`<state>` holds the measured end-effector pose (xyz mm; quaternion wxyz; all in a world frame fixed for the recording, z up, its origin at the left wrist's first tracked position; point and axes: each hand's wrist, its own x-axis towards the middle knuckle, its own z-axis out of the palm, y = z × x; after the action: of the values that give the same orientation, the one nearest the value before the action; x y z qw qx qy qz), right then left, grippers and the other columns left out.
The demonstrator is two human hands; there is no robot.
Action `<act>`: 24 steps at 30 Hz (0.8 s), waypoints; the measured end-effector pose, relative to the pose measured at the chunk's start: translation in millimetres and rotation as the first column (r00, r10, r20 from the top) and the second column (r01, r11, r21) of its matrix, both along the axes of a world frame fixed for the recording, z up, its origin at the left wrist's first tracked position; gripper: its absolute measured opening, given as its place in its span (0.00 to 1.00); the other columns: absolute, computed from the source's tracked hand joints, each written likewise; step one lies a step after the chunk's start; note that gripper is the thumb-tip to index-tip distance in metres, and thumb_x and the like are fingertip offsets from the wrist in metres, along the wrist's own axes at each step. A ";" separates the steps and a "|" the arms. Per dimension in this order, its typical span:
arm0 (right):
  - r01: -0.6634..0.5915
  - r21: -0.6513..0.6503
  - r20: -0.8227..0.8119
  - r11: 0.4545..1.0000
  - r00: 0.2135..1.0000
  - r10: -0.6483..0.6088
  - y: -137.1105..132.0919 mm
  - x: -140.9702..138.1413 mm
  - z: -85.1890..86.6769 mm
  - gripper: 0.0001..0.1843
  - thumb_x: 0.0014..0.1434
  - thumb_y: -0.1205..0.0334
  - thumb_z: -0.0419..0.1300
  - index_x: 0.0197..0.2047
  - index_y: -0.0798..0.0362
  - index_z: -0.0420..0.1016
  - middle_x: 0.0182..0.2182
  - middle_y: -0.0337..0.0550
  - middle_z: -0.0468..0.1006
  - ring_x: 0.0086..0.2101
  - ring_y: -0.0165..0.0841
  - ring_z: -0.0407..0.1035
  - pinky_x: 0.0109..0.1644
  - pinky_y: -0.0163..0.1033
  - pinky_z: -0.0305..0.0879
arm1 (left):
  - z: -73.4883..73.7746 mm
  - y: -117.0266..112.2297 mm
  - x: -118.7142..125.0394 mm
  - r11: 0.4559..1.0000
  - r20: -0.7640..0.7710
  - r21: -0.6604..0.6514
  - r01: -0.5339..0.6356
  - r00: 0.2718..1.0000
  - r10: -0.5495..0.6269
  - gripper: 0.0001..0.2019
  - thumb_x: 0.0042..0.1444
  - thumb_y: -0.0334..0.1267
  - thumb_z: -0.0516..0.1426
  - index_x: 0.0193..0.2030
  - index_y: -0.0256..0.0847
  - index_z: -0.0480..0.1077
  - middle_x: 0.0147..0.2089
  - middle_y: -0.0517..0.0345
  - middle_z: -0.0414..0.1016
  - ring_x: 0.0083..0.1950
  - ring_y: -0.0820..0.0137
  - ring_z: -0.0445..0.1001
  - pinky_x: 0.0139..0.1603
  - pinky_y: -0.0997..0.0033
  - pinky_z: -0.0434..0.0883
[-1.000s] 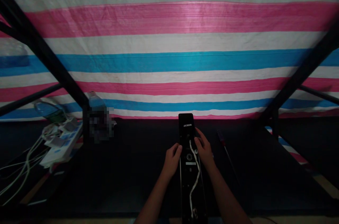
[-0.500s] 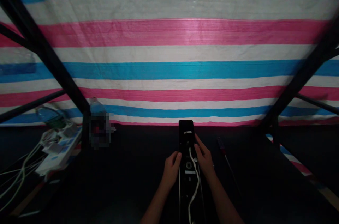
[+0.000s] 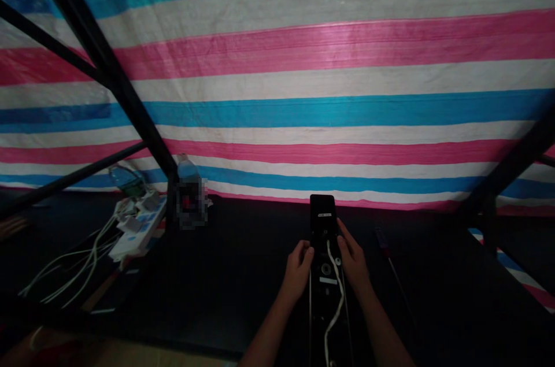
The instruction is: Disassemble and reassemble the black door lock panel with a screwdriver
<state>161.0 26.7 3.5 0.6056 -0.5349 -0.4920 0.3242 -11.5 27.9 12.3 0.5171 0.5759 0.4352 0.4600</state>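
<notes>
A long, narrow black panel (image 3: 324, 309) with rounded far corners lies lengthwise in front of me on the dark table. Small white labels and round fittings show on its upper face, and a whitish cable (image 3: 340, 297) runs along it towards me. My left hand (image 3: 299, 266) is closed on the panel's left edge, thumb on top. On the right edge, my right hand (image 3: 353, 257) grips the panel a little farther up, its fingers along the side. To the right of that hand lies a screwdriver (image 3: 384, 243) with a dark and reddish handle, touched by neither hand.
Black metal posts (image 3: 130, 107) slant up at both sides. Behind the table (image 3: 243, 286) hangs a striped plastic sheet (image 3: 303, 147). A white power strip (image 3: 141, 228) with tangled cables and a bottle (image 3: 188, 170) stand at the left. Part of another person's arm (image 3: 39, 341) shows at lower left.
The view has turned left, so everything appears shifted to the right and more of the left side shows. Both hands keep the same hold on the panel.
</notes>
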 end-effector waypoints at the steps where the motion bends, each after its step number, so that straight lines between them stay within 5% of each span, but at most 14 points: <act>1: -0.004 -0.006 -0.002 1.000 1.000 0.004 -0.1 0.2 0.1 0.33 0.65 0.41 0.56 0.68 0.48 0.67 0.65 0.46 0.69 0.65 0.45 0.63 0.69 0.55 0.58 | 0.8 -0.2 0.1 1.000 0.006 0.002 0.002 1.000 -0.002 0.18 0.65 0.54 0.53 0.42 0.40 0.72 0.36 0.58 0.75 0.39 0.65 0.73 0.41 0.69 0.70; 10: -0.011 -0.012 -0.007 1.000 1.000 0.011 -0.9 1.9 0.5 0.32 0.65 0.43 0.57 0.67 0.48 0.68 0.64 0.47 0.70 0.62 0.47 0.66 0.67 0.56 0.60 | 0.7 1.1 0.6 1.000 -0.003 0.004 -0.011 1.000 0.011 0.19 0.63 0.55 0.54 0.37 0.39 0.73 0.34 0.58 0.76 0.37 0.65 0.73 0.39 0.68 0.69; 24: -0.002 -0.014 0.026 1.000 1.000 0.002 -0.5 4.0 -2.6 0.32 0.64 0.42 0.57 0.67 0.48 0.68 0.65 0.46 0.69 0.63 0.45 0.65 0.67 0.53 0.62 | -1.3 0.7 0.6 1.000 0.028 -0.010 -0.001 1.000 0.001 0.16 0.64 0.52 0.54 0.43 0.41 0.72 0.38 0.57 0.78 0.40 0.64 0.76 0.42 0.68 0.71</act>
<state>164.9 26.2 0.9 0.5950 -0.5428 -0.4982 0.3212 -10.9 28.6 11.0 0.5259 0.5663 0.4306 0.4661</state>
